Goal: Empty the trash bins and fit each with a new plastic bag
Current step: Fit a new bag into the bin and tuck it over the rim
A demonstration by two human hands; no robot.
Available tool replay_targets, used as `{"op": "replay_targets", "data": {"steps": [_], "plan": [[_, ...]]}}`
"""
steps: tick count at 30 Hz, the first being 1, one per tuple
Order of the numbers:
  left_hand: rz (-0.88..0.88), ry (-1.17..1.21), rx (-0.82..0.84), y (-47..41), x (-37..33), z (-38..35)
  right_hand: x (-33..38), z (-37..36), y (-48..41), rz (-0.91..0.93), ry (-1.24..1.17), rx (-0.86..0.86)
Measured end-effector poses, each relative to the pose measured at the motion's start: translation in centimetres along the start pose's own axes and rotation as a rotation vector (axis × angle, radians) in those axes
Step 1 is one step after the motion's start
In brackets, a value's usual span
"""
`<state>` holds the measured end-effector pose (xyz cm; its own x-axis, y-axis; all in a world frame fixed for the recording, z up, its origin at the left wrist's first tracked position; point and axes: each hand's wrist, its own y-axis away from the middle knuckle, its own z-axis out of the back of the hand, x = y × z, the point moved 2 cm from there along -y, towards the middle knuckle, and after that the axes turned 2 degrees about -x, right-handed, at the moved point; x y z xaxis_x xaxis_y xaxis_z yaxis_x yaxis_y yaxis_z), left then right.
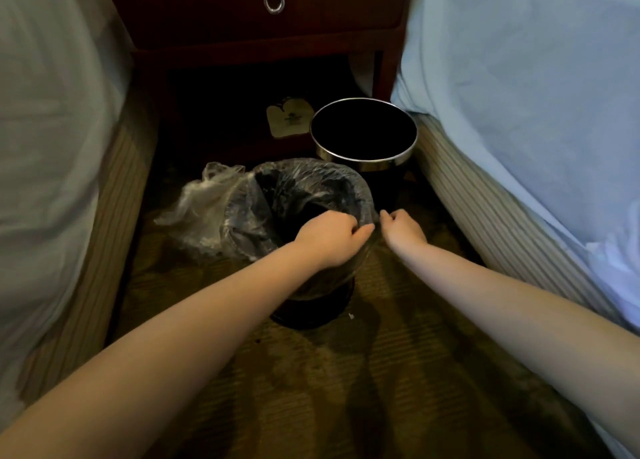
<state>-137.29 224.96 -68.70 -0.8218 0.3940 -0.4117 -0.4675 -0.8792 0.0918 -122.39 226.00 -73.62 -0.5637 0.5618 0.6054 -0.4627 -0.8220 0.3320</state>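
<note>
Forearms: two bare forearms (180,334) reach in from the bottom edge, over brown ribbed carpet (346,389).
Left hand (330,238): knuckles up, fingers curled tight – pinching the thin film at the near right of the bin's mouth.
Right hand (401,230): just beside the left, fingers bent together on the same film edge.
Clear plastic bag (311,178): stretched over the mouth, its skirt hanging down the outside.
Dark round trash bin (311,311): stands upright on the carpet between the beds, wearing the bag.
Black round bin with a chrome rim (363,160): just behind, unlined, against the right bed.
Crumpled clear plastic (201,205): heaped on the floor, touching the lined bin's left side.
Dark red wooden nightstand (214,25): behind both bins – a metal ring pull (274,2) on its drawer.
Beds: pale-sheeted bed (52,112) left, light blue sheeted bed (519,95) right.
</note>
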Motion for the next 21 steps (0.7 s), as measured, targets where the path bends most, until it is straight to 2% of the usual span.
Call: {"op": "replay_targets", "data": {"steps": [6, 9, 11, 13, 15, 18, 21], "plan": [[0.018, -0.065, 0.018, -0.3, -0.1, -0.7, 0.1, -1.3, 0.2, 0.097, 0.124, 0.06], [0.013, -0.083, 0.032, -0.3, -0.1, -0.8, -1.0, -1.8, 1.0, 0.245, 0.483, 0.034], [0.007, -0.088, 0.057, -0.2, -0.1, -0.9, -1.9, -2.3, 1.3, 0.305, 0.744, 0.094], [0.007, -0.087, 0.068, -0.2, 0.0, -1.0, -2.3, -2.2, 1.1, 0.292, 0.827, 0.125], [0.013, -0.083, 0.062, -0.2, 0.0, -0.9, -2.0, -1.3, 0.6, 0.299, 0.737, 0.045], [0.001, -0.107, 0.063, 0.0, -0.1, -1.1, -0.9, 0.9, -0.1, 0.391, 0.467, -0.174], [-0.012, -0.146, 0.145, 0.5, 0.3, -0.9, 1.2, 2.9, -0.1, 0.531, 0.243, -0.285]]}}
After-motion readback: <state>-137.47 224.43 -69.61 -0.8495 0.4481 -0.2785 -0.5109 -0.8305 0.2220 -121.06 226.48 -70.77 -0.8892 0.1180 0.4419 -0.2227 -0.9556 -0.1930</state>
